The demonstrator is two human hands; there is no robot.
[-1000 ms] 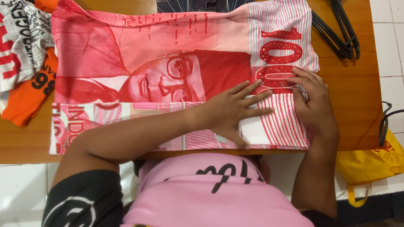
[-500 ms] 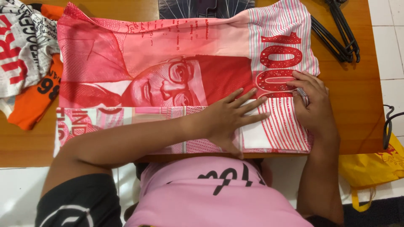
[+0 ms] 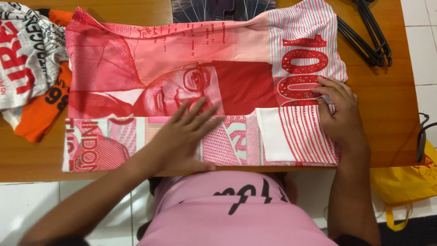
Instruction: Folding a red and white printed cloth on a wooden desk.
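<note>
A red and pink printed garment (image 3: 150, 59) lies flat across the wooden table (image 3: 387, 109), its near edge folded over into a strip. My left hand (image 3: 182, 136) rests flat on that folded strip near the middle, fingers spread. My right hand (image 3: 339, 111) presses on the garment's right end, fingers curled at the fold line by the striped part. Neither hand lifts the cloth.
A white printed shirt (image 3: 25, 50) and an orange one (image 3: 43, 107) lie piled at the table's left. Black hangers (image 3: 364, 34) lie at the far right corner. A yellow bag (image 3: 403, 180) sits on the floor at right. A dark garment (image 3: 223, 8) shows at the far edge.
My left hand has slid leftward along the folded strip, from near the right hand to the middle. The right hand has stayed in place.
</note>
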